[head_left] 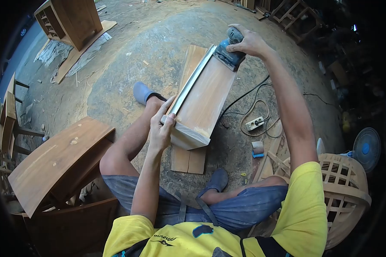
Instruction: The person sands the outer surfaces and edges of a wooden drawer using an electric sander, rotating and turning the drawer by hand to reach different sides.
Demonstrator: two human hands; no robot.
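Observation:
A long wooden drawer-like piece (208, 100) lies tilted in front of me, its pale wide face up. Along its left edge runs a shiny metal-looking strip (192, 85). My left hand (162, 124) grips the near left corner, thumb on top and fingers around the side. At the far end, my right hand (249, 43) is closed around a blue electric sander (228, 55), whose flat pad rests on the wide face. Under the piece, a flat wooden board (188, 162) lies on the floor.
A power strip (254, 123) with coiled cords lies on the right, near a small blue-edged block (257, 149). A curved wooden panel (62, 158) stands at left. A lattice wooden piece (339, 184) and a fan (366, 149) are at right. A cabinet (75, 23) stands far left.

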